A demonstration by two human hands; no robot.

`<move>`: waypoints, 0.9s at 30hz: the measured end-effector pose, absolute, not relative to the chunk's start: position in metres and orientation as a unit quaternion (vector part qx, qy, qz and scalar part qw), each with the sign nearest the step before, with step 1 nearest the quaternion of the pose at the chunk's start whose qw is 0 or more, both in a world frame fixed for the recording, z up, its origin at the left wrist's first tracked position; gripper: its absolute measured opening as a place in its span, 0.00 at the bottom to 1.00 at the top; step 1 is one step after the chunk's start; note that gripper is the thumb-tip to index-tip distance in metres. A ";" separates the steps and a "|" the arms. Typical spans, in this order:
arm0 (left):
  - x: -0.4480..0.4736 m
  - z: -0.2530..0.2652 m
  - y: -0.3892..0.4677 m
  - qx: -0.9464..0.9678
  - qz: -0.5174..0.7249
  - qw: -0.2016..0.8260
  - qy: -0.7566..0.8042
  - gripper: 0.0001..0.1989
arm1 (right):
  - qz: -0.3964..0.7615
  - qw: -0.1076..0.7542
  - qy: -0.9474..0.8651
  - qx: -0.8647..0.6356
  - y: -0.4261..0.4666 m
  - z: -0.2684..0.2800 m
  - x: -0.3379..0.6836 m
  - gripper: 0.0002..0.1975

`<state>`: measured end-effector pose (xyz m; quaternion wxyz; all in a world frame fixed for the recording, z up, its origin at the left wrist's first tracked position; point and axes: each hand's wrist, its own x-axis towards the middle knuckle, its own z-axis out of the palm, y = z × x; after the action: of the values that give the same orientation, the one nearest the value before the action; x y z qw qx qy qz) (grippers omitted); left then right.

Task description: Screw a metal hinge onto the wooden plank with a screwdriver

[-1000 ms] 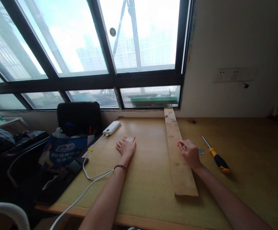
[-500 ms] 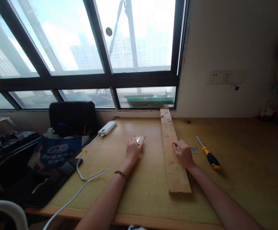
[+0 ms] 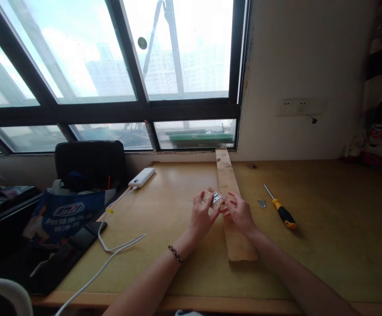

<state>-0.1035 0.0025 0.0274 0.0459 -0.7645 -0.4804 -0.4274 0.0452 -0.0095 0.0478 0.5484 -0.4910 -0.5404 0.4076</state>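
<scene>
My left hand (image 3: 204, 217) is closed around a small wooden piece (image 3: 208, 195) with a silvery hinge (image 3: 216, 198) lying on its face, dark holes showing in the metal. From the right, my right hand (image 3: 238, 214) meets it, thumb and fingertips pinched at the hinge's edge; whatever lies between those fingertips is too small to make out. Beneath both hands runs a long wooden board (image 3: 241, 245), flat on the table and reaching to the window wall. Several screws (image 3: 262, 203) lie right of the board, beside a yellow-and-black screwdriver (image 3: 284, 215).
On the table (image 3: 177, 272), a white power bank (image 3: 142, 177) sits at the left edge, its white cable (image 3: 125, 245) looping toward the front. Left of the table stands a black chair (image 3: 90, 162) with a blue bag (image 3: 67, 215). Windows and a wall socket (image 3: 301, 106) are behind.
My left hand has lifted the wooden piece with the hinge from the table and carried it right, over the board. My right hand has moved slightly left to meet it.
</scene>
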 end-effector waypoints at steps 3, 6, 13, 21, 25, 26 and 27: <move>-0.098 0.027 -0.003 -0.769 -0.437 0.055 -0.464 0.20 | 0.449 0.564 -0.494 -0.487 -0.005 0.046 0.046 0.27; -0.096 0.028 -0.006 -0.773 -0.441 0.065 -0.452 0.20 | 0.484 0.568 -0.464 -0.477 0.001 0.041 0.048 0.25; -0.091 0.025 -0.009 -0.770 -0.460 0.004 -0.442 0.28 | 0.536 0.598 -0.418 -0.425 0.004 0.032 0.048 0.20; -0.087 0.009 0.009 -0.516 -0.567 -0.481 -0.426 0.26 | 0.595 0.612 -0.370 -0.367 0.006 0.038 0.053 0.17; -0.090 0.011 0.011 -0.493 -0.506 -0.630 -0.322 0.22 | 0.608 0.539 -0.451 -0.368 0.016 0.044 0.052 0.16; -0.091 0.013 0.013 -0.493 -0.518 -0.624 -0.316 0.21 | 0.606 0.519 -0.472 -0.374 0.022 0.046 0.051 0.16; -0.090 0.016 0.015 -0.491 -0.535 -0.611 -0.316 0.20 | 0.599 0.505 -0.487 -0.385 0.029 0.049 0.049 0.15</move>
<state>-0.0898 0.0153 0.0156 -0.6107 -0.4906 -0.3159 -0.5353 0.0493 0.0294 0.0489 0.5052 -0.3851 -0.4875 0.5990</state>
